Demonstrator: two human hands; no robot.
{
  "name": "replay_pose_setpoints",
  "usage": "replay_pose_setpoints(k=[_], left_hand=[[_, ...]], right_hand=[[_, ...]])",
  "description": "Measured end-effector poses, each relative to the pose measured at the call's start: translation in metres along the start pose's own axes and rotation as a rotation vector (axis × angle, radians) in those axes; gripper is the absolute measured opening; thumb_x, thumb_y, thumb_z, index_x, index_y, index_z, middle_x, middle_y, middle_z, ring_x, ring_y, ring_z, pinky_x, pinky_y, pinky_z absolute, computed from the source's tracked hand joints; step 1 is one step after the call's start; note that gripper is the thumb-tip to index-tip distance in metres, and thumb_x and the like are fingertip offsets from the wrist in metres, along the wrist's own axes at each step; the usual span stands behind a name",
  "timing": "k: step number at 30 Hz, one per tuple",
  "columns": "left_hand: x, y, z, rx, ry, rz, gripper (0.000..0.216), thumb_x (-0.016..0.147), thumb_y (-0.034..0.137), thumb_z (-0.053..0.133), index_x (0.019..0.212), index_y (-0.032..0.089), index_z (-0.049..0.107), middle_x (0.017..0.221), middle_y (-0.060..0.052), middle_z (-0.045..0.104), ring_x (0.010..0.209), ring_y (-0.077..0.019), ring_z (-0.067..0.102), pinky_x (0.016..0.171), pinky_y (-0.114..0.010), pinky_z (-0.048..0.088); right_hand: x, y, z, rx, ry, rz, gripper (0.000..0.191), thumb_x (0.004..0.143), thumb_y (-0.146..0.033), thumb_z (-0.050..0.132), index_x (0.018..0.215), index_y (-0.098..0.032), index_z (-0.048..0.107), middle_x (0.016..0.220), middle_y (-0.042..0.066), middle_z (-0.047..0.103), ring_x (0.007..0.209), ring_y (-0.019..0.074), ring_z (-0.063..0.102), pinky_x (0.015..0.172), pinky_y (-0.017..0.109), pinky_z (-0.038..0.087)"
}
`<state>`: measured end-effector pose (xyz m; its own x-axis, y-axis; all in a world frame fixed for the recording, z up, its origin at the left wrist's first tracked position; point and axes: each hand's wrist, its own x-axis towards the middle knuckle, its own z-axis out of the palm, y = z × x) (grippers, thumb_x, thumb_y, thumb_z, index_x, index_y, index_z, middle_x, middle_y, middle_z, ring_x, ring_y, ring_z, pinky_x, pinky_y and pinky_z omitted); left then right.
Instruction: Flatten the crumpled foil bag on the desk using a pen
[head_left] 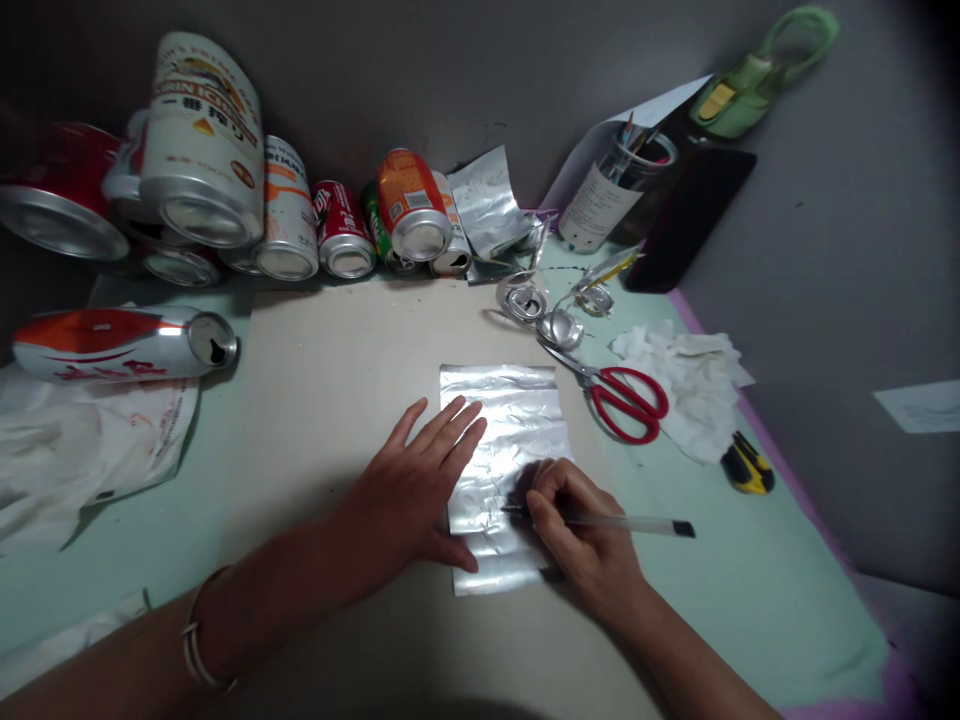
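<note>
the right hand is closed around a pen, its tip touching the crinkled metal sheet, which lies flat on the beige board. the left hand lies open, fingers spread, pressing the sheet's left edge and gripping nothing. if that palm eases, the sheet may skid and the line wander; its cut edges look sharp enough to nick a finger. red scissors and a crumpled tissue lie to the right on the pale green mat. drink cans pile against a grey wall; the room is dim.
</note>
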<state>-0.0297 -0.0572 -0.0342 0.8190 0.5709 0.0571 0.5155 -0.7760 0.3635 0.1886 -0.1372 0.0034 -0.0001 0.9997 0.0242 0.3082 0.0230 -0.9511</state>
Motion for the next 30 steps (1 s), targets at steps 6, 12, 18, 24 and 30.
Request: replay_pose_setpoints(k=[6,12,18,24,30], left_hand=[[0.0023,0.0009,-0.0085,-0.015,-0.017,0.016,0.149,0.052,0.087,0.087,0.162,0.007,0.025,0.169,-0.026,0.032,0.159,-0.0394,0.026,0.132,-0.054,0.004],[0.0009,0.0001,-0.0031,-0.013,0.021,0.008,0.149,0.052,0.090,0.084,0.163,0.008,0.025,0.169,-0.025,0.032,0.160,-0.0376,0.025,0.132,-0.052,0.000],[0.0023,0.0007,-0.0065,0.009,-0.010,0.018,0.145,0.056,0.091,0.081,0.161,0.007,0.027,0.168,-0.026,0.033,0.159,-0.0387,0.027,0.131,-0.053,0.004],[0.0030,0.0013,-0.0072,0.006,0.020,0.008,0.150,0.049,0.091,0.083,0.161,0.008,0.029,0.168,-0.026,0.034,0.159,-0.0386,0.029,0.131,-0.053,0.002],[0.0031,0.0004,-0.0084,0.008,-0.002,0.042,0.147,0.053,0.091,0.082,0.159,0.003,0.031,0.167,-0.027,0.034,0.157,-0.0402,0.030,0.131,-0.055,0.003]], right_hand=[[-0.0010,0.0009,-0.0005,0.008,-0.033,0.001,0.027,0.104,-0.024,0.055,0.078,-0.025,0.048,0.071,-0.002,0.052,0.063,0.0156,0.046,0.057,0.029,0.036],[-0.0015,-0.0002,-0.0021,0.023,-0.074,0.015,0.026,0.104,-0.023,0.054,0.079,-0.025,0.046,0.072,-0.003,0.051,0.063,0.0154,0.045,0.057,0.029,0.036],[-0.0005,0.0031,-0.0007,0.044,-0.022,0.018,0.028,0.105,-0.025,0.055,0.078,-0.024,0.047,0.070,-0.003,0.050,0.063,0.0154,0.044,0.057,0.029,0.036],[-0.0005,0.0045,0.0001,0.066,0.045,0.019,0.026,0.104,-0.027,0.060,0.079,-0.024,0.052,0.071,-0.003,0.055,0.063,0.0152,0.048,0.058,0.028,0.039],[0.0015,0.0031,0.0028,0.004,0.051,-0.001,0.025,0.102,-0.023,0.061,0.079,-0.024,0.052,0.070,-0.004,0.056,0.061,0.0139,0.049,0.056,0.026,0.039]])
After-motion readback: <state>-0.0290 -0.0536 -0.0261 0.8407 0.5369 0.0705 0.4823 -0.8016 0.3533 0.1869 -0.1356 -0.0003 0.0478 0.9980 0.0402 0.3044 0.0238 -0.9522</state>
